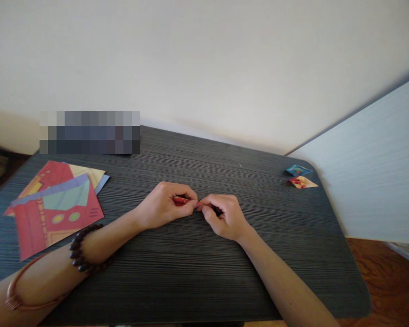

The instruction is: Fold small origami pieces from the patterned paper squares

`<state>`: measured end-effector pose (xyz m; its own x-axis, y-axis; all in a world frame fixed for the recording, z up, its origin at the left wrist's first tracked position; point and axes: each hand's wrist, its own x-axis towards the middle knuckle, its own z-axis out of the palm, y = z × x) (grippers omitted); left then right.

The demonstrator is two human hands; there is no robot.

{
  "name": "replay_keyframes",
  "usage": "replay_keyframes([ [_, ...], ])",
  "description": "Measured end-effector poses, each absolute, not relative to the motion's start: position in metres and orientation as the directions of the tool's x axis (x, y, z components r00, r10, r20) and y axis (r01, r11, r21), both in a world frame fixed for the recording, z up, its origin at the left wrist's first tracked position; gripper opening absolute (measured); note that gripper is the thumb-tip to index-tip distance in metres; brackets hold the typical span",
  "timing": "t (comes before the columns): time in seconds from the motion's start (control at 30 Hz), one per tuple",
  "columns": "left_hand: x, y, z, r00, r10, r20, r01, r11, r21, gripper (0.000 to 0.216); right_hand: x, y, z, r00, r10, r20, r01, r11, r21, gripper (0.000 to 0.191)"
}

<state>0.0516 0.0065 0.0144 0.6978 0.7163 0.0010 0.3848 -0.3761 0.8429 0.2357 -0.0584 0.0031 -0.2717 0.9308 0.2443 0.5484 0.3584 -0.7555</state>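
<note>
Between my two hands is a small red piece of folded paper [180, 200], mostly covered by the fingers. My left hand [167, 204] is closed around its left part, thumb and forefinger pinching it. At the right tip of the paper, my right hand [223, 215] pinches with thumb and forefinger. The fingertips of both hands almost meet just above the dark table [177, 277]. Far to the right lie two folded paper shapes, a blue one [298, 170] and a cream and red one [304, 182], each pointed at the ends.
Several printed paper sheets [68, 204], mainly red, overlap on the table's left side. Behind them a blurred-out patch [90, 134] hides something. A pale wall [204, 68] rises behind the table, and a light panel [371, 172] stands along the right.
</note>
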Motion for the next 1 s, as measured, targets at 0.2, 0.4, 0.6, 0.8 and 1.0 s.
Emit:
replay_keyframes([
  [0.2,0.051,0.008,0.016,0.637,0.771,-0.004,0.334,-0.271,0.903,0.022,0.237,-0.056,0.002,-0.081,0.952,0.294,0.544,0.289,-0.788,0.021],
  [0.4,0.050,0.018,0.009,0.499,0.866,0.011,0.159,-0.104,0.982,0.031,0.249,-0.053,-0.002,0.183,0.939,0.291,0.514,0.161,-0.842,0.023],
  [0.6,0.048,0.017,0.006,0.586,0.810,0.033,0.247,-0.218,0.944,0.020,0.244,-0.053,0.003,0.024,0.941,0.337,0.593,0.258,-0.763,0.011],
  [0.8,0.049,0.017,0.004,0.529,0.847,0.045,0.200,-0.176,0.964,0.025,0.243,-0.053,0.000,0.046,0.919,0.392,0.612,0.284,-0.738,0.009],
  [1.0,0.048,0.017,0.000,0.479,0.875,0.076,0.142,-0.162,0.976,0.022,0.243,-0.054,0.001,0.057,0.908,0.415,0.628,0.290,-0.722,0.007],
])
